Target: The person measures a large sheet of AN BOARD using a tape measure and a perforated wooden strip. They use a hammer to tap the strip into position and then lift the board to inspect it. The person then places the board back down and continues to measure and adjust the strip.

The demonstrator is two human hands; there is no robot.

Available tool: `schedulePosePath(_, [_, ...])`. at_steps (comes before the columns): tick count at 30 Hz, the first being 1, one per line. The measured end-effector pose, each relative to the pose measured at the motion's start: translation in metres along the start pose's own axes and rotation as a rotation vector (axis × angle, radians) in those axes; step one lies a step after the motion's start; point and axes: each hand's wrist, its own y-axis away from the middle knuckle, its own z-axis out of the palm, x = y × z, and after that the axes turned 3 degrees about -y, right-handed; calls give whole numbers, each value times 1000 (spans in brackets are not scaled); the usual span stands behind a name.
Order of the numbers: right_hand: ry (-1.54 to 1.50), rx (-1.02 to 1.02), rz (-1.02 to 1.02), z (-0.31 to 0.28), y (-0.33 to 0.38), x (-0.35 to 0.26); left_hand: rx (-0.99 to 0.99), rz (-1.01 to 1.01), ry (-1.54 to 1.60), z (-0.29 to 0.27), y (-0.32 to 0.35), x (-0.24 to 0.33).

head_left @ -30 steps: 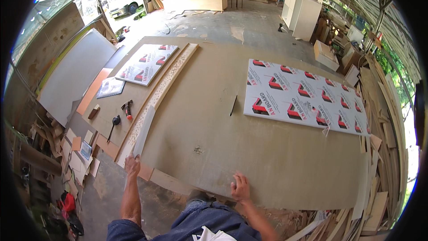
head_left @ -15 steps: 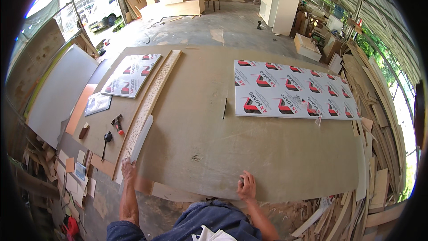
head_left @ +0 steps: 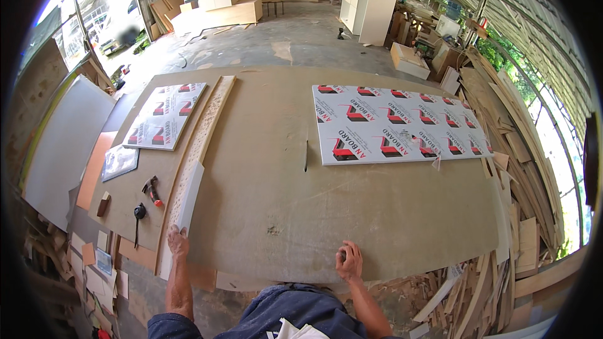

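Note:
A long wooden moulding with a dotted, carved-looking face [head_left: 206, 127] lies lengthwise on the left part of the work table. Along its near half is a narrow white strip [head_left: 188, 196]. My left hand [head_left: 178, 240] grips this strip near its lower end, thumb and fingers curled over it. My right hand [head_left: 349, 261] rests by the table's near edge with its fingers curled; a small dark thing shows at the fingers, too small to name. Left of the moulding lie a claw hammer [head_left: 152, 191], a black tape measure [head_left: 139, 212] and a small brown block [head_left: 103, 204].
The brownish work table [head_left: 264, 201] carries a large printed board [head_left: 402, 125], a smaller printed board [head_left: 166, 116], a clear plastic packet [head_left: 120, 162] and a thin dark pencil-like stick [head_left: 306, 156]. Wood offcuts [head_left: 468, 295] pile up at the right. Pale cabinets [head_left: 370, 16] stand farther back.
The white strip now lies flatter and closer along the moulding, my left hand still on it. My right hand stays near the table edge. The whole view has shifted slightly.

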Motion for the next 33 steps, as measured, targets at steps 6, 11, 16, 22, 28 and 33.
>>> schedulePosePath(6, [50,15,23,-2,0,7,-91,3,-36,17,-22,18])
schedulePosePath(11, [59,-1,72,6,-4,7,-189,92,-146,30,-60,0])
schedulePosePath(16, [53,25,83,9,-5,5,-174,106,-102,33,-68,7])
schedulePosePath(22, [66,43,90,10,-6,5,-183,88,-17,13,-62,30])
schedulePosePath(28, [94,48,88,11,-8,0,-199,61,-6,2,-64,33])
schedulePosePath(33, [76,36,111,12,-8,-6,-192,44,-31,9,-64,23])
